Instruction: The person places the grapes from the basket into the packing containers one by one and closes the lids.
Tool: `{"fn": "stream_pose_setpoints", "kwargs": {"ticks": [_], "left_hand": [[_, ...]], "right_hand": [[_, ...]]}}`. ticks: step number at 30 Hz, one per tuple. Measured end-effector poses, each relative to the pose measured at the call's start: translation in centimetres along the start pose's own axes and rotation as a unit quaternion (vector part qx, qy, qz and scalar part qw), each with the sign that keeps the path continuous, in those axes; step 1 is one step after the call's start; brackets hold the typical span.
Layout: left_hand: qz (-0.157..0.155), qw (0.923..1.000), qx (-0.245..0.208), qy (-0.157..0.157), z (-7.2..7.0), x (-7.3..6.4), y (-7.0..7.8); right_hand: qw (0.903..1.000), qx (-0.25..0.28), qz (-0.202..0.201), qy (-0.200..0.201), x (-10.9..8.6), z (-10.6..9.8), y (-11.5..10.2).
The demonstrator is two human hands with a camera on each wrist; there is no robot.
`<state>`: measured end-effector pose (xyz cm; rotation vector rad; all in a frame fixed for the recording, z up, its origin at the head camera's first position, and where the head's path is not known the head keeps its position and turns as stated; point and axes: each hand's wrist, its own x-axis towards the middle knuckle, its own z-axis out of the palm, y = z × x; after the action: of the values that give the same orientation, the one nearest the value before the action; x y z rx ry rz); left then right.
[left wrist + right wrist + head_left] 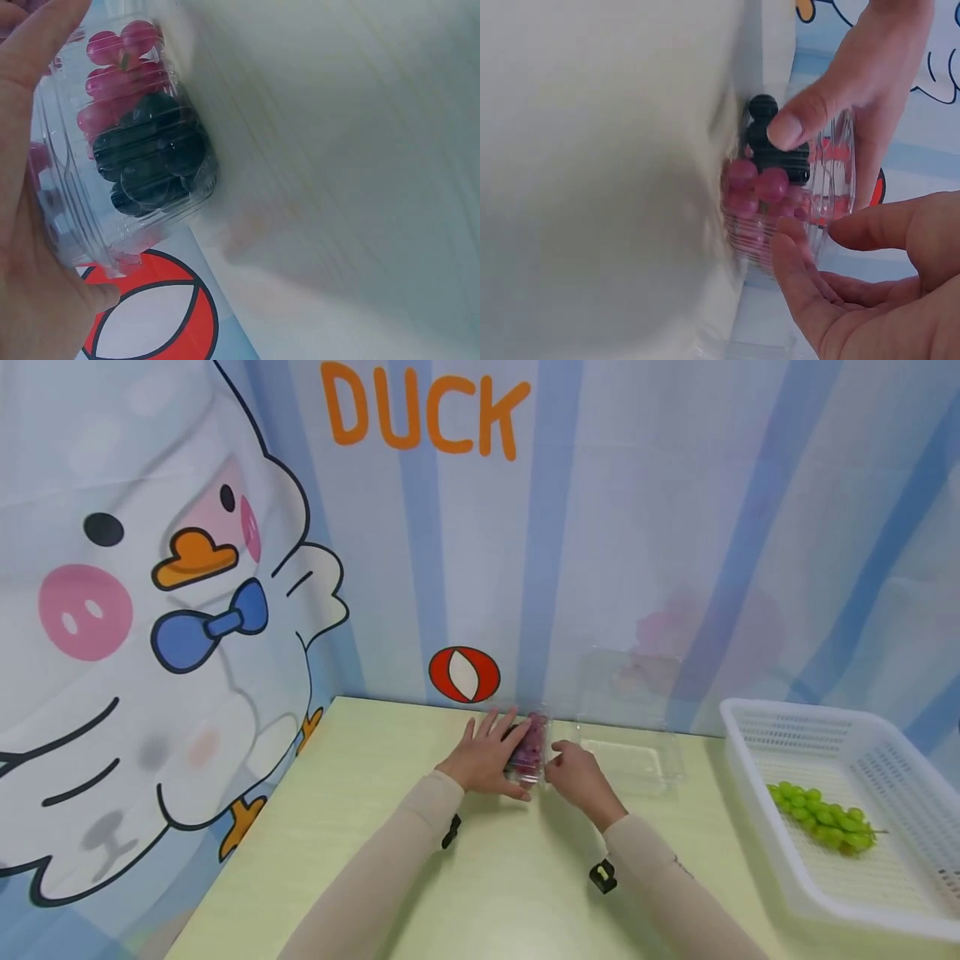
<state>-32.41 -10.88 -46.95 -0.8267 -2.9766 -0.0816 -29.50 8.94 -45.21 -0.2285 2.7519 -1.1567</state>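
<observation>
Left hand (486, 758): laid palm down, gripping across the top of a clear, ribbed plastic box (75, 202); thumb on the near side, fingers towards the far side. Right hand (577, 775): just beside the left, not touching it; fingers bent, thumb and forefinger pinching the box's right edge at the rim.

Box: between both hands, on a pale yellow-green table (337, 793), by its back edge. Contents: dark, near-black round grapes (150, 157), partly under the left thumb; pink-red round grapes (109, 82), mostly towards the right hand.

Second box of clear plastic (630, 760): just right of the right hand; base on the table, lid raised against the backdrop.

White perforated plastic basket (892, 881): well to the right of the right hand; inside, one bunch of light green grapes (825, 818) with stem.

Beige long sleeves (375, 877), one per arm; black wrist device (602, 876) below each hand.

Blue-and-white striped fabric backdrop (630, 485), beyond the hands: orange "DUCK" lettering (486, 414); red oval with white centre (465, 675), just past the left fingertips; large white cartoon duck (225, 710), well left of the left hand.
</observation>
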Motion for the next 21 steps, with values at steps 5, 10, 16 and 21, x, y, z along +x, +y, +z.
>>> {"fn": "stream_pose_setpoints", "kwargs": {"ticks": [5, 10, 16, 21], "left_hand": [[0.005, 1.0000, -0.005, -0.005, -0.1, 0.0, 0.1], [0.003, 1.0000, 0.002, -0.003, 0.1, 0.0, 0.0], [0.003, 0.9999, 0.013, 0.003, 0.5, 0.1, 0.1], [-0.002, 0.9999, 0.010, 0.003, 0.4, 0.1, 0.1]], "right_hand": [[0.9895, 0.139, 0.035, 0.019, -1.0, 1.4, 0.5], [0.9598, 0.267, 0.075, 0.045, -1.1, 2.8, 1.1], [0.9291, 0.353, 0.104, 0.036, -1.2, 3.0, 1.6], [0.9226, 0.372, 0.102, 0.020, -1.2, 2.7, 1.9]]}}
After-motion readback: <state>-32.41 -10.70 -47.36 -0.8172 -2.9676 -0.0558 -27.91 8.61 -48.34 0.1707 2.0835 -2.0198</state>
